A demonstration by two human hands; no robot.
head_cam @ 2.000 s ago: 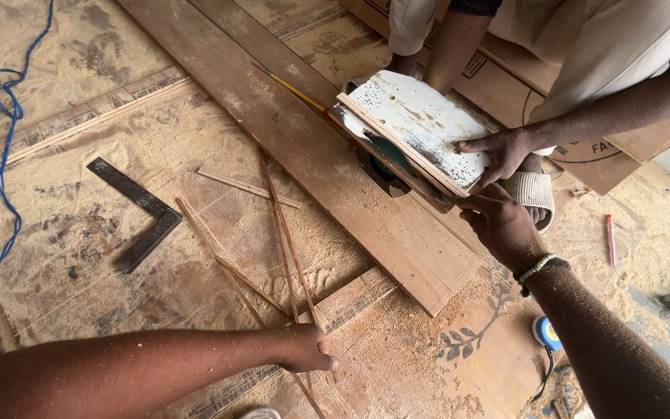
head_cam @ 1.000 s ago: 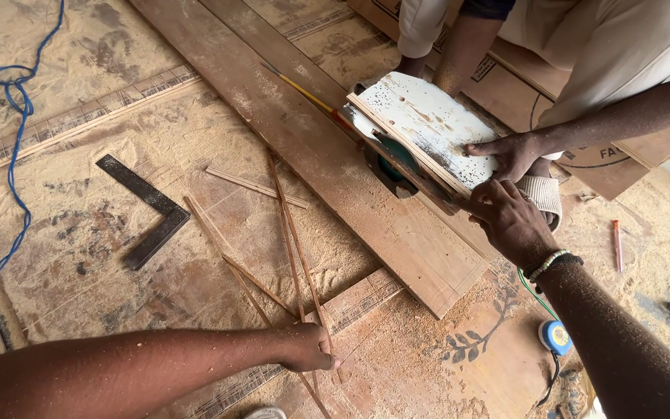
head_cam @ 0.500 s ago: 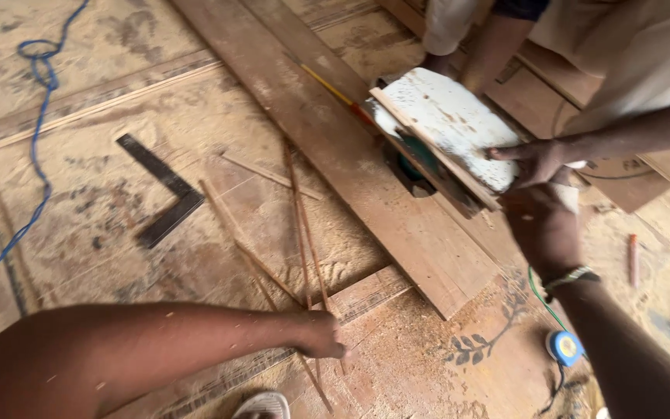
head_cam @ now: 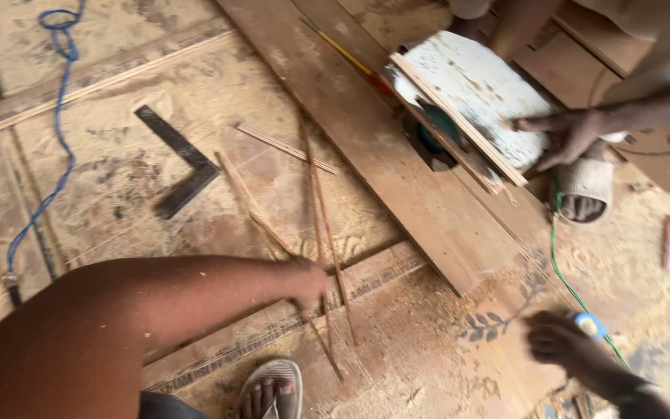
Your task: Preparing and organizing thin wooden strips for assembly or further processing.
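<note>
A blue cord (head_cam: 54, 147) runs down the far left of the sawdust-covered floor (head_cam: 118, 77), and next to it lies a dark metal square (head_cam: 180, 163). The person's left hand (head_cam: 308, 283) rests on the floor at the lower middle, its grip closed around thin wood strips (head_cam: 316, 202) that fan out toward the top; just below it a foot in a sandal (head_cam: 271, 392) shows at the bottom edge. To the right a long plank (head_cam: 366, 140) lies diagonally across the floor. On its upper part sits a power saw (head_cam: 436, 140) under a white board (head_cam: 482, 93), and another person's hand (head_cam: 564, 136) presses on that board, beside that person's foot in a pale sandal (head_cam: 587, 186). A green cord (head_cam: 564, 271) leads down from there. The person's right hand (head_cam: 556, 337) hovers at the lower right, blurred, just beside a small blue and white object (head_cam: 589, 326); I cannot tell whether its grip is spread or closed
</note>
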